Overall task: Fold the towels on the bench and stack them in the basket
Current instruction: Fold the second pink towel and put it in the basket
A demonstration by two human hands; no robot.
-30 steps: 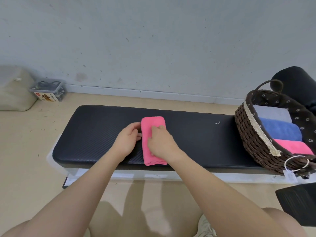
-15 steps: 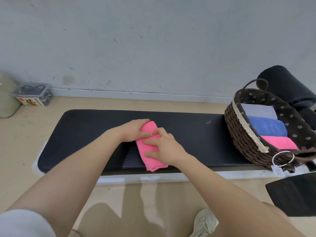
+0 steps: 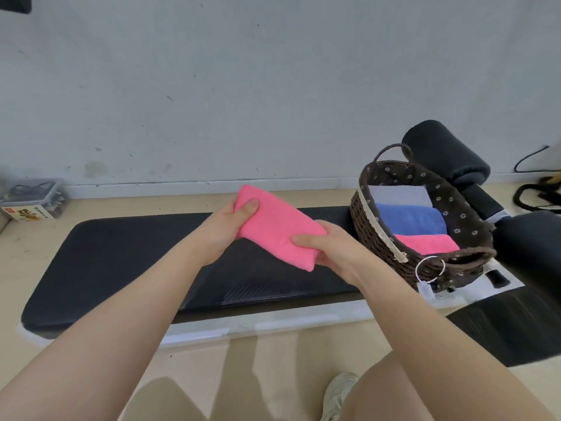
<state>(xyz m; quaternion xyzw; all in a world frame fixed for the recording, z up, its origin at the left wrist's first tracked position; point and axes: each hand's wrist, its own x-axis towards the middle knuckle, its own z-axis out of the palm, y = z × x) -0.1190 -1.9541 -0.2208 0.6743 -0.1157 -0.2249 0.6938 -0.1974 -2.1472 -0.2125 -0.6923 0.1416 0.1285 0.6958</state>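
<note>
Pink folded terry towel [image 3: 277,227] is up off the bench, and you've got it by both ends. Your left hand [image 3: 226,227] grips the far end, thumb pressed flat on top and the rest of the fingers curled underneath where I can't see them. Your right hand [image 3: 329,249] grips the near end, thumb lying across the top face, fingers wrapped around the edge and under. So both hands are closed on that one towel, which hangs tilted in the air, far end higher than the near end.

Below it is the long black padded bench [image 3: 121,256], with nothing else lying on the part I can see. At the bench's right end sits the dark brown woven wicker basket [image 3: 373,229] with a flower-print lining and a loop handle at the back. Three folded towels lie in it side by side: a grey folded towel [image 3: 397,196] at the back, a blue folded towel [image 3: 409,218] in the middle, and a pink folded towel in the basket [image 3: 425,243] at the front. The towel you're holding is just left of the basket rim, not touching it.

Over by the wall on the left, there's a clear plastic box with a printed label [image 3: 33,200] on the floor. A pale sneaker [image 3: 338,393] pokes in at the bottom.
</note>
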